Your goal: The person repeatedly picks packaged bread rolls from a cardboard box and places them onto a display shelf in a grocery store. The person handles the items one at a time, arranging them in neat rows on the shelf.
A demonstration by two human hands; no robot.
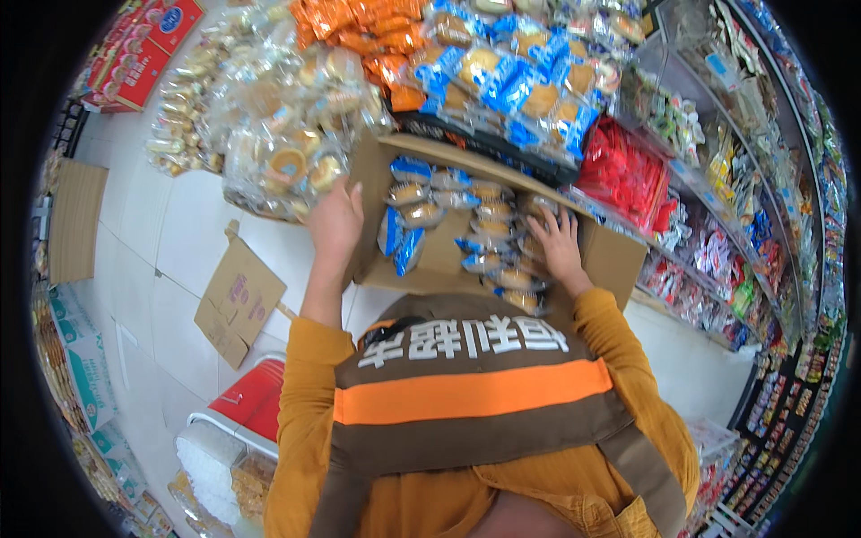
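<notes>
An open cardboard box lies before me, with several wrapped round cakes in rows along its middle and right side. Blue-and-clear packets lie at its left, around a bare patch of the box's bottom. My left hand is at the box's left wall, its thumb raised; what its fingers grip is partly hidden. Inside the box at the right, my right hand rests with spread fingers on the wrapped cakes there. Whether it grips one cannot be made out.
Beyond the box are piles of clear-wrapped breads, orange packets and blue-and-clear packets. Red packets and slanted shelf bins stand at the right. A flattened cardboard piece lies on the tiled floor, near a red container.
</notes>
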